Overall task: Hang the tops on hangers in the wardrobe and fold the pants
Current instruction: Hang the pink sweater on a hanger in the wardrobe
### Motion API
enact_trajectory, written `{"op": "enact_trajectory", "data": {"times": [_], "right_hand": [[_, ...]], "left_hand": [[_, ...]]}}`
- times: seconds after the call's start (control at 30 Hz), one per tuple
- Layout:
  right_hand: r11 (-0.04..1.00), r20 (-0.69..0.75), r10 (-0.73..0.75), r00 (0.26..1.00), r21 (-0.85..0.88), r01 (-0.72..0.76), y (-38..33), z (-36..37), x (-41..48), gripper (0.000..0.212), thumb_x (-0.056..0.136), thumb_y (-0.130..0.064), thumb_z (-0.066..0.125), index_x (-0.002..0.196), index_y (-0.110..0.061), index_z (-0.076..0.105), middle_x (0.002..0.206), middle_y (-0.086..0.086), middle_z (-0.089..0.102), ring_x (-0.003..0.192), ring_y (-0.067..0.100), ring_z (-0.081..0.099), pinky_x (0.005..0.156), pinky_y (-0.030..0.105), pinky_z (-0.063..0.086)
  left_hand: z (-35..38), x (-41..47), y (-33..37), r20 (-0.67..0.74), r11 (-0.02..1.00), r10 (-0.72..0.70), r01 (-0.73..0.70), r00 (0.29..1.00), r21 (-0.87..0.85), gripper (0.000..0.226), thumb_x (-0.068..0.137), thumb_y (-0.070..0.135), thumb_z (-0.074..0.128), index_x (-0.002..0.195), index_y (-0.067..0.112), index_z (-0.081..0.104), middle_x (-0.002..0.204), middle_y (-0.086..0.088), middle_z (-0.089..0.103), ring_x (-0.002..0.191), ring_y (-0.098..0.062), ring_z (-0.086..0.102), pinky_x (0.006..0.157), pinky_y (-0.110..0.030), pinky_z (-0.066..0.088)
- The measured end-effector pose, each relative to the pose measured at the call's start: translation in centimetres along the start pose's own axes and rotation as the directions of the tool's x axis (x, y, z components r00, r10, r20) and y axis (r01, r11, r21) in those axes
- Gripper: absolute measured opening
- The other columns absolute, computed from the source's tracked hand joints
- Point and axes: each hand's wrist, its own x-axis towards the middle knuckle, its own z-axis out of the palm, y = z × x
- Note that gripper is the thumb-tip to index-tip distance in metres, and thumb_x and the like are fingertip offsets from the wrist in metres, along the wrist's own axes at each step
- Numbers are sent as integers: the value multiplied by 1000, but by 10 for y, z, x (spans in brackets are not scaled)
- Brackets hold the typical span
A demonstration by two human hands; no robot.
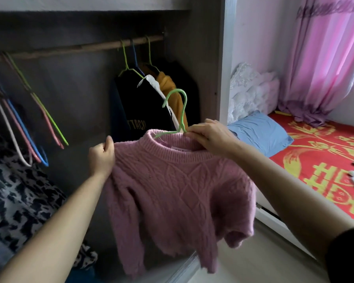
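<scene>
Right hand [208,135]: fingers [194,137] closed in a pinch on the neck of the green hanger [180,107], just below its hook, at the collar of the pink sweater [176,186]. Left hand [101,158]: fingers curled tight round the sweater's left shoulder, thumb up. The sweater is in the air between the two hands, in front of the open wardrobe [192,58] and below the rail [76,49]. The hanger's arms are inside the collar, and the body and both sleeves hang free. Whether the hanger arm reaches fully into the left shoulder cannot be told, as the knit hides it. The step in hand appears to be seating the shoulders before hooking up. Recommended: draw the left shoulder outward until the knit lies flat over the hanger arm, since a heavy knit left bunched would likely slide off. Hold at the neck of the hanger and not by the collar, so the ribbing is not stretched. The hook's open end points left, so lift it above the rail and lower it on squarely. The best place looks to be the bare stretch between the empty hangers [29,127] on the left and the black top [139,103] hung to the right. Release the left hand only once the weight sits level. Small items lie on the bed [325,152] at the far right, too small to identify.
</scene>
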Motion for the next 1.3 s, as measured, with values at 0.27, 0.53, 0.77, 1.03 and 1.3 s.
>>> {"op": "enact_trajectory", "data": {"times": [0.27,0.53,0.77,1.03,1.3], "right_hand": [[999,99,-27,995,-39,31,-16,-19,34,31,100,-48,49,112,-28,71,82,-16,60,83,16,51,79,38,48],[998,23,62,998,20,-62,-49,-18,61,32,99,-48,54,110,-27,74,76,-17,63,66,4,56,64,34,50],[997,-75,72,995,9,-72,-60,-31,76,33,94,-62,53,111,-39,69,95,-12,60,85,7,60,76,26,47],[927,201,285,937,192,-323,-63,-49,45,70,76,-91,39,99,-34,70,90,-8,70,87,15,67,81,42,55],[954,-85,301,950,26,-300,-90,-32,74,47,93,-57,57,78,-14,68,71,-26,66,66,-1,59,58,11,42]], "left_hand": [[-11,3,-15,137,1000,-17,14,990,27,61,102,39,45,51,7,32,53,-12,35,54,-24,37,54,-38,26],[-20,8,15,489,956,232,-104,841,-275,45,94,61,46,107,26,70,95,12,72,90,-1,65,81,-17,47],[-21,26,16,179,893,307,-218,935,-393,30,84,57,65,90,29,71,72,17,67,69,-1,59,75,-38,52],[-22,53,9,63,887,323,-279,944,-367,33,86,53,64,89,21,70,75,7,68,73,-11,63,82,-47,51],[5,79,10,56,956,285,-279,957,-96,42,96,53,48,116,19,65,109,-11,67,104,-34,59,92,-47,44]]}}
